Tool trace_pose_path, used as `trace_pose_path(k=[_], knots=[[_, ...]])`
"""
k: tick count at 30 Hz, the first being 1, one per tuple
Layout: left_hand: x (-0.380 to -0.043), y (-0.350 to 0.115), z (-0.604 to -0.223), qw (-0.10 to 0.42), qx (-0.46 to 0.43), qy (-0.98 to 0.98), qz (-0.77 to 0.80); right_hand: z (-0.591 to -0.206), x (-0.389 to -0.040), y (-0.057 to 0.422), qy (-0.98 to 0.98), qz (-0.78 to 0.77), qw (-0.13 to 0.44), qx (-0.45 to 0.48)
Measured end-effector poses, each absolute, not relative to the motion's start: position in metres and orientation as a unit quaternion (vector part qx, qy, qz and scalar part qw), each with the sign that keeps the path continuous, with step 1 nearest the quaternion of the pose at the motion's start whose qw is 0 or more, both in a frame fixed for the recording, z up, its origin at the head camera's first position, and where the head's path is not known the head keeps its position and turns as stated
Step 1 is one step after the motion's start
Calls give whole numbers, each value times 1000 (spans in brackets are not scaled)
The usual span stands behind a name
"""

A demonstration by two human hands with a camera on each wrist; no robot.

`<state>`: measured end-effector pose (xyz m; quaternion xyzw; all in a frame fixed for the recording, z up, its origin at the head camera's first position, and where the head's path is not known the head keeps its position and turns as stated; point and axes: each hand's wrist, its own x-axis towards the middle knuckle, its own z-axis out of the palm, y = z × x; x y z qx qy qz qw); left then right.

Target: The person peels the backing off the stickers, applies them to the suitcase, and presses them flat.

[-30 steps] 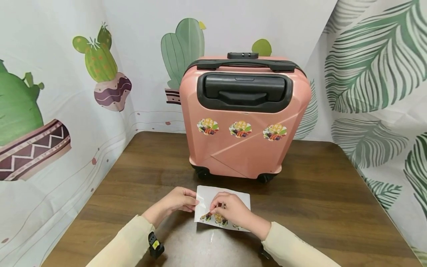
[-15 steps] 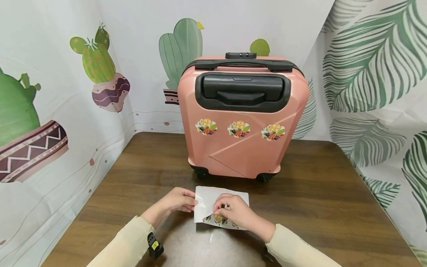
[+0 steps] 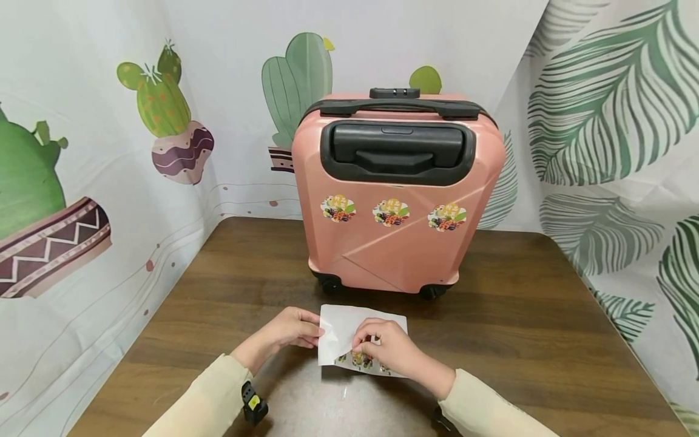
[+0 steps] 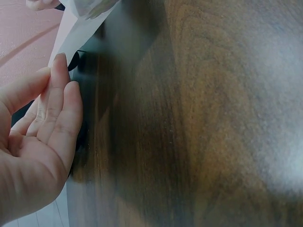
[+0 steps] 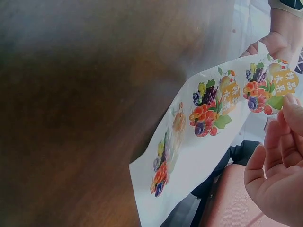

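My left hand [image 3: 289, 332] pinches the left edge of a white sticker sheet [image 3: 334, 325] between thumb and fingertips, close above the table in front of the suitcase. My right hand [image 3: 389, 347] bends over the sheet's middle. In the right wrist view, its thumb and finger pinch the edge of a round fruit sticker [image 5: 270, 85] at the sheet's end. Two more fruit stickers, one in the middle [image 5: 213, 105] and one at the curved part [image 5: 168, 151], show on the sheet. In the left wrist view the fingers [image 4: 59, 94] lie along the sheet's edge.
A pink suitcase [image 3: 377, 252] with a black handle recess stands upright behind the hands. Three round fruit stickers [image 3: 391, 212] sit in a row on its face. The brown wooden table [image 3: 519, 340] spreads to both sides, with a patterned curtain [image 3: 229, 91] behind.
My right hand has shifted slightly right over the sheet. The coloured print by its fingertips shows less at the left. My left hand keeps its hold on the edge.
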<state>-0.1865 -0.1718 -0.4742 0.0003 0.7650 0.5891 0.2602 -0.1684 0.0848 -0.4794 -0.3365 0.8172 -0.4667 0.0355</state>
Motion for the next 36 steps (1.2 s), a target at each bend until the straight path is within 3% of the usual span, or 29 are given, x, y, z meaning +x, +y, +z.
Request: trace_pose_path(k=[36], knots=[[-186, -177, -475, 260, -9, 773, 579, -473, -166, 96, 817, -488, 46, -303]])
